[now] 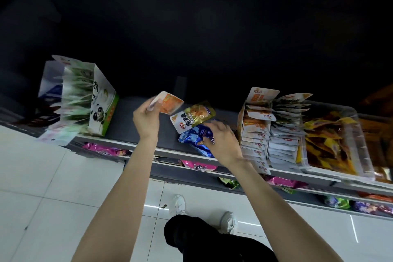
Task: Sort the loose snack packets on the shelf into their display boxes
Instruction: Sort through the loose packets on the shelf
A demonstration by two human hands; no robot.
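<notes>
Nearest the lens: both bare forearms reaching up to the shelf (136, 125); below them dark trousers and two white shoes (178, 204) on the tiled floor.

Left hand (146, 121) raised above the shelf, fingers pinching an orange-and-white packet (170, 103); the near edge of the packet is motion-blurred and part-covered by the fingers.

Right hand (221, 140) lies palm-down on a blue packet (195, 138), fingertips curled onto it. Whether it truly grips or only presses: cannot tell, as the hand covers most of the contact. Lower end of the blue packet overhangs the shelf lip.

Gold packet (192, 117) lies loose on the shelf, touching the blue one, just beside the orange one.

Green panda box (100, 104), left, upright, packed with packets; those at its near end are blurred.

Orange-topped box (255, 130), right, full of white-and-orange packets in rows. Just beside it a clear bin (340, 138) of yellow-brown packets, its right side cut off by the frame.

Shelf back is in darkness; nothing readable there. Lower shelves show only slivers of pink and green bags (197, 165).
</notes>
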